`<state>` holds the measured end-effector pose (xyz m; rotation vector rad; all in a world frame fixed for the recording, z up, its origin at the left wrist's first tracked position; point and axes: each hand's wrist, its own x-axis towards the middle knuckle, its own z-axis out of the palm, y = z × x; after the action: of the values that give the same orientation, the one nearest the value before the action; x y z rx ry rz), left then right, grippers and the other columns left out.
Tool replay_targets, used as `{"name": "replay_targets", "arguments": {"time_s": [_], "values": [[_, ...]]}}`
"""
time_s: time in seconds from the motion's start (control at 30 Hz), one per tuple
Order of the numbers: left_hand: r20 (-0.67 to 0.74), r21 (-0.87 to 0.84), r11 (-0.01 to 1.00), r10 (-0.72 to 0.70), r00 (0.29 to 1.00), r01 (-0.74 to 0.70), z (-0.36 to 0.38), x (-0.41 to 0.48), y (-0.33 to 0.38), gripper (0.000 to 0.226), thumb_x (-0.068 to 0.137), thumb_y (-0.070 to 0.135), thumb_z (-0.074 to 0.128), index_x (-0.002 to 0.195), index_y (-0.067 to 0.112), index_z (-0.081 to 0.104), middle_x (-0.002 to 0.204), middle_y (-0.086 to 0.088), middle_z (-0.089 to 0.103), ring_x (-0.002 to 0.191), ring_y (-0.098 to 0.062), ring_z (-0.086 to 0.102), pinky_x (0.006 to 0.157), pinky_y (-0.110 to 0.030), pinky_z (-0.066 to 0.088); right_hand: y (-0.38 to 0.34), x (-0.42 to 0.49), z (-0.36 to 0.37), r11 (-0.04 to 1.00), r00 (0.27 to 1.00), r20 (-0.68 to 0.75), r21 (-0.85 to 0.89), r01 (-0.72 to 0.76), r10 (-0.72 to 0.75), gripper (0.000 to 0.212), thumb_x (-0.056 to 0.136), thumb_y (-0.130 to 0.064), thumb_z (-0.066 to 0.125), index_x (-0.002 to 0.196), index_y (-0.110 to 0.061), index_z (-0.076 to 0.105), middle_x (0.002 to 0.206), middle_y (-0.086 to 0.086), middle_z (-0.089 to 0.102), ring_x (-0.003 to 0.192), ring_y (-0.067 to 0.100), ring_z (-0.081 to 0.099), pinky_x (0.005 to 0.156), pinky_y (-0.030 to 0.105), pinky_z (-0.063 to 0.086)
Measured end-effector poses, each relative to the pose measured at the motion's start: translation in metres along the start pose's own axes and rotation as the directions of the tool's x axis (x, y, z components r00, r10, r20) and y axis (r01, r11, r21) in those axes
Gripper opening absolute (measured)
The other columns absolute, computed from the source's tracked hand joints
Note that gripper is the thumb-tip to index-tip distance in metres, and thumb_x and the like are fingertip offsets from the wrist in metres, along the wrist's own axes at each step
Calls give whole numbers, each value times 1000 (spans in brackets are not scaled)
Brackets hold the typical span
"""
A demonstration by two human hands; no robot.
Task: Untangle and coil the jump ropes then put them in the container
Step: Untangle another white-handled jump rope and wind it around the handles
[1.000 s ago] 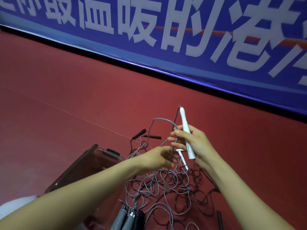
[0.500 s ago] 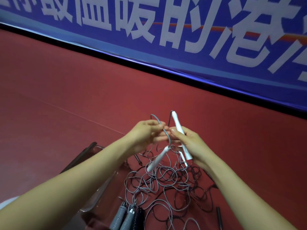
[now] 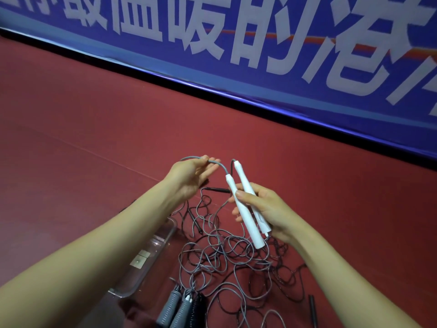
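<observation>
Second handle just joining first: your right hand [image 3: 267, 209] grip now holding both white handles [image 3: 248, 223] side by side. Left hand [image 3: 191, 174] pinching grey cord [image 3: 220, 165], sliding left along it. Tangle [image 3: 212, 256] lying on floor, right of container [image 3: 165, 230]. Likely meaning: ends paired, coiling coming next.

Our left hand [image 3: 192, 174] pinches the gray rope [image 3: 189, 157]. Our right hand [image 3: 267, 209] grips two white handles [image 3: 243, 214]. Both arms reach forward.

Two white handles [image 3: 246, 218] in right hand [image 3: 267, 209]
</observation>
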<state>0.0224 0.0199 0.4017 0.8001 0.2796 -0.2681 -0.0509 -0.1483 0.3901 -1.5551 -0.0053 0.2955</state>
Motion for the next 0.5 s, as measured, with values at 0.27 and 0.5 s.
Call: {"name": "replay_targets", "arguments": {"time_s": [0.27,0.5], "values": [[44,871,491,-108,993,15,-17,5,-7,28,100,28,52,82,7,59,66,-6,60,57,-18,62,55,-27,55,-1,-4,-1,999,999,36,-27,-23,24,25,94,-10,57,118,-4,59,87,4,71,65,15,63,59,28,55],[504,774,262,298,811,-577,-9,0,-12,31,104,30,38,120,18,62,122,4,62,114,-8,55,98,-24,40,-4,-10,-2,996,997,71,-76,-36,41,24,94,-7,55,118,-8,60,87,4,71,65,15,63,58,27,54]]}}
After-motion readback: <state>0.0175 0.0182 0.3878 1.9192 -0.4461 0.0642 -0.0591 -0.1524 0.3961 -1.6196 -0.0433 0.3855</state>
